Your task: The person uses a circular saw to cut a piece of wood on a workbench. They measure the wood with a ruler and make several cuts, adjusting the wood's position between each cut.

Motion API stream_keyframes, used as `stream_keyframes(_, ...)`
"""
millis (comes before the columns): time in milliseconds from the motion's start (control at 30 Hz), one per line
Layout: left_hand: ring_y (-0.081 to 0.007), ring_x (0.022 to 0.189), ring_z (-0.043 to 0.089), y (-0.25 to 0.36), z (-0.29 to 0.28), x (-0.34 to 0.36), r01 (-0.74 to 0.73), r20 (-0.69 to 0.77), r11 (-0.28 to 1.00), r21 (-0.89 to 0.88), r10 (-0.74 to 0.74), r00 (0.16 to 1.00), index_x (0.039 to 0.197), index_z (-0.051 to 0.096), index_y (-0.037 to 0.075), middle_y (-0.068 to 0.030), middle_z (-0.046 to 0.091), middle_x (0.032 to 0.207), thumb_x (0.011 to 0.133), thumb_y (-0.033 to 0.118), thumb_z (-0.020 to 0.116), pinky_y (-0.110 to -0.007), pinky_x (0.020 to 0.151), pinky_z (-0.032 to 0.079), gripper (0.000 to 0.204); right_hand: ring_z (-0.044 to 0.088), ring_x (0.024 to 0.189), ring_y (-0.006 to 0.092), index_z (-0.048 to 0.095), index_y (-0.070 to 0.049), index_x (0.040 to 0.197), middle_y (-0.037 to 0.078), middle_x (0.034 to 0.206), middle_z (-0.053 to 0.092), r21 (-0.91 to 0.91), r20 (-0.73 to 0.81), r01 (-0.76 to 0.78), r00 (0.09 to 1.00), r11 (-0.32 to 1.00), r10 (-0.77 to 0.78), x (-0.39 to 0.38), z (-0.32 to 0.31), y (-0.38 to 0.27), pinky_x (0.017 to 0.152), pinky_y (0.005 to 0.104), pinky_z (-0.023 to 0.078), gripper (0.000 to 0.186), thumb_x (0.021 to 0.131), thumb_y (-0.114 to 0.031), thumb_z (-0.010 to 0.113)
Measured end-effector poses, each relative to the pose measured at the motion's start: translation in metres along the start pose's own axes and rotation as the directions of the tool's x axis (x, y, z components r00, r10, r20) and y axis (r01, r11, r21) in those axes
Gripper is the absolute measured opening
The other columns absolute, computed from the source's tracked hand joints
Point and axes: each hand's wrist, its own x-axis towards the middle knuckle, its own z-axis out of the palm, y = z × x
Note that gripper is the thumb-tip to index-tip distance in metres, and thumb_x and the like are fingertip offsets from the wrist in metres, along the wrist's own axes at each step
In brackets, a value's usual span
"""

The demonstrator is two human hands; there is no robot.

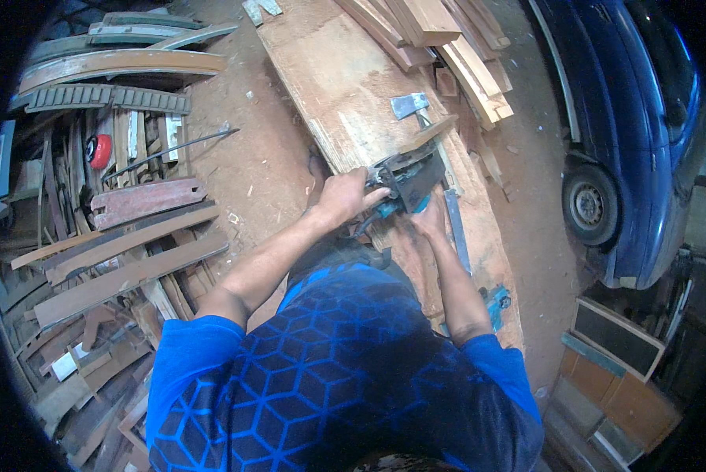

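Note:
A teal and dark grey handheld power tool [416,185], its flat dark metal face turned toward me, is held above the workbench in front of my waist. My left hand [343,195] is closed around its left end, with the thumb lying along the edge. From below, my right hand [429,220] grips the teal body; its fingers are partly hidden. The tool's exact kind is hard to make out. Just beyond it, a narrow wood piece [431,134] lies slanted, and a hatchet [410,105] rests on the bench. A long metal bar [457,230] lies beside my right hand.
The long wooden workbench [313,59] runs diagonally under the tool. Stacked planks [471,71] lie at its far right. Another teal power tool [496,303] sits near my right elbow. Wood scraps [132,259] are piled at left; a blue car [636,141] stands at right.

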Motion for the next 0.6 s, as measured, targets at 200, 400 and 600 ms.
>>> stream_keyframes(200, -0.0317, 0.075, 0.064, -0.029, 0.073, 0.025, 0.405, 0.266, 0.569, -0.716, -0.314, 0.911, 0.087, 0.059, 0.009, -0.0105, 0.062, 0.072, 0.106, 0.040, 0.037, -0.045, 0.066, 0.052, 0.043, 0.051, 0.128, 0.0424, 0.045, -0.001, 0.139, 0.026, 0.131, 0.058, 0.014, 0.049, -0.037, 0.998, 0.999, 0.036, 0.016, 0.006, 0.010, 0.112, 0.0482, 0.039, 0.104, 0.053, -0.032, 0.094)
stream_keyframes(400, -0.0118, 0.059, 0.042, -0.019, 0.072, 0.029, 0.510, 0.573, -0.621, -0.595, 0.117, 0.811, 0.071, 0.040, 0.019, 0.0060, 0.039, 0.060, 0.108, 0.035, 0.025, -0.029, 0.057, 0.041, 0.044, 0.048, 0.131, 0.0430, 0.045, -0.001, 0.139, 0.024, 0.134, 0.056, 0.002, -0.220, 0.046, 0.974, 0.999, -0.044, 0.003, -0.017, -0.017, 0.114, 0.0467, 0.037, 0.097, 0.059, -0.032, 0.091)
stream_keyframes(600, -0.0170, 0.063, 0.053, -0.009, 0.068, 0.050, 0.569, 0.591, -0.191, -0.800, -0.092, 0.801, 0.079, 0.052, 0.013, 0.0009, 0.049, 0.063, 0.107, 0.047, 0.029, -0.033, 0.064, 0.048, 0.050, 0.054, 0.112, 0.0439, 0.052, 0.004, 0.123, 0.025, 0.113, 0.061, -0.350, -0.407, 0.043, 0.893, 0.936, -0.193, 0.017, -0.029, 0.004, 0.101, 0.0504, 0.042, 0.086, 0.060, -0.039, 0.091)
